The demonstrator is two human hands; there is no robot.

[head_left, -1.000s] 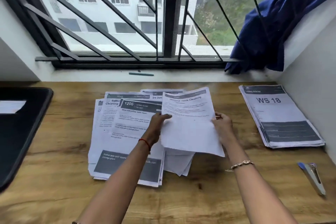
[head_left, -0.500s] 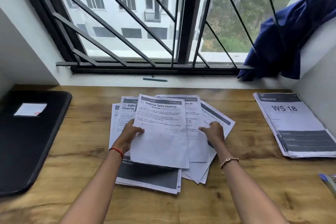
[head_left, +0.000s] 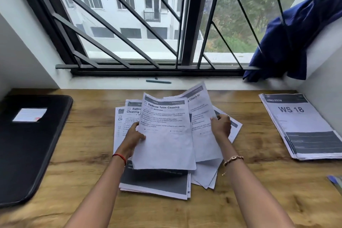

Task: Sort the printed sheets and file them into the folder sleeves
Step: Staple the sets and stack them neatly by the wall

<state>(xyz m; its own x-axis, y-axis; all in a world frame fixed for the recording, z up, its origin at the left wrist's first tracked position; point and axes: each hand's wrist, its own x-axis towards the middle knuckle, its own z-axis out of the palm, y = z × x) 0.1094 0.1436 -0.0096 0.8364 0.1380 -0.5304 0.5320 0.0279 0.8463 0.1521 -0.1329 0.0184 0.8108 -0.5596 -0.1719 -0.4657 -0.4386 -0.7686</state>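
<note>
two hands hold printed sheets above a messy pile, where a mix-up looks likely.
the left hand grips the left edge of a white printed sheet headed "bedside table cleaning", and the right hand pinches a fan of white sheets behind it. a light hold could let one slip back into the loose pile of black-and-white printed sheets and join the wrong group. the papers look thin, curled and uneven. they sit mid-way across the brown wooden worktop, between a flat black folder at left and a neat paper stack headed "ws 18" at right.
</note>
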